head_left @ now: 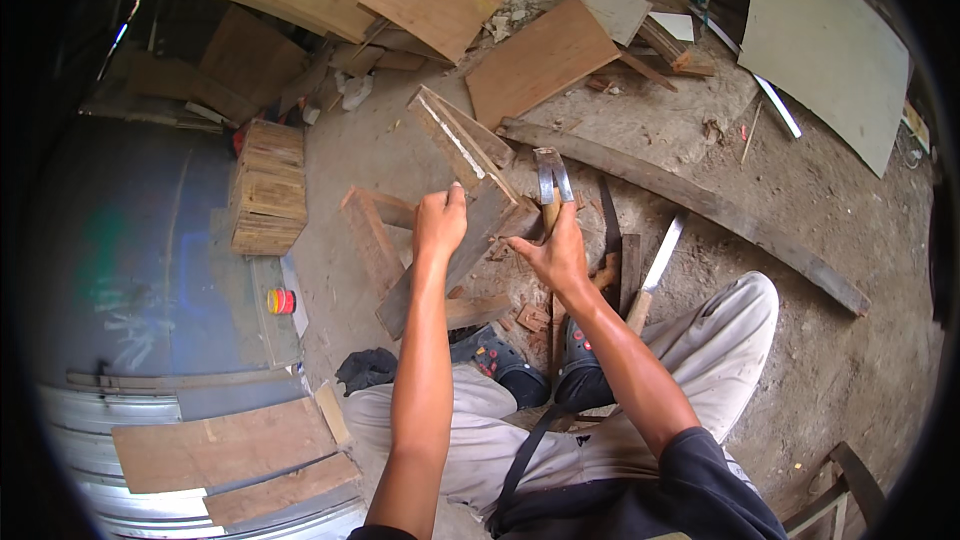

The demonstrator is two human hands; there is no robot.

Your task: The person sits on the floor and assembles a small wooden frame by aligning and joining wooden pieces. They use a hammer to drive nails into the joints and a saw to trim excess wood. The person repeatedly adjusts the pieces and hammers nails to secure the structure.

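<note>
In front of me stands a wooden frame of boards (440, 278), with a white strip like glue (452, 137) along one upper edge. My left hand (440, 225) is closed at the frame's near side, thumb uppermost; whatever its fingers pinch is hidden. A claw hammer (552, 178) is in my right hand (560, 255), metal head up and handle mostly covered by the palm. That hand is just right of the frame, its thumb pointing toward the boards. A long metal blade with a wooden handle (660, 265) lies to the right, beside a dark narrow blade (609, 215).
A long beam (690, 202) crosses the dirt floor on the right. Plywood sheets (540, 60) lie ahead. On the left are a stack of wood blocks (268, 187) and a small red-and-yellow container (281, 301). Wood scraps surround my feet.
</note>
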